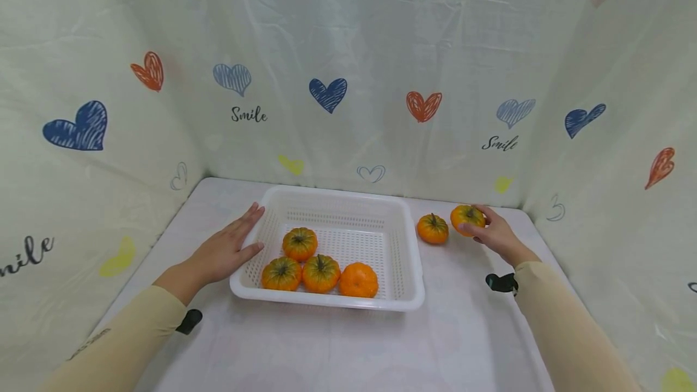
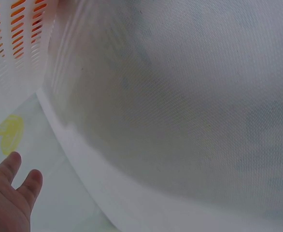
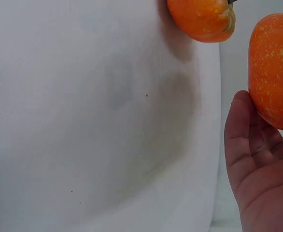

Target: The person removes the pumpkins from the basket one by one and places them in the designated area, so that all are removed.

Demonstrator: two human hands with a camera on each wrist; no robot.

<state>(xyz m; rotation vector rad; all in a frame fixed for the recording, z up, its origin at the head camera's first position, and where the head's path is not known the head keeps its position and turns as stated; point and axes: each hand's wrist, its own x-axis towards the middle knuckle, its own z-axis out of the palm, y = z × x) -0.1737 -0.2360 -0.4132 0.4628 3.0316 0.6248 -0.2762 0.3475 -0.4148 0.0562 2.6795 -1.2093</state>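
Note:
In the head view my right hand (image 1: 498, 236) holds a small orange-and-green pumpkin (image 1: 467, 219) between thumb and fingers. The right wrist view shows this pumpkin (image 3: 275, 72) lifted off the table, its shadow beneath. Just left of it another pumpkin (image 1: 432, 228) sits on the table, beside the right wall of a white plastic basket (image 1: 416, 259). My left hand (image 1: 220, 253) rests with straight fingers against the basket's left rim. Inside the basket lie several pumpkins (image 1: 321, 273) toward the near side; one, an orange pumpkin (image 1: 358, 280), shows no green top.
A white cloth-covered table (image 1: 327, 349) carries everything. Behind and at both sides hangs a pale curtain (image 1: 370, 35) printed with hearts and the word "Smile". Dark wrist straps (image 1: 502, 283) sit at the cuffs of the beige sleeves.

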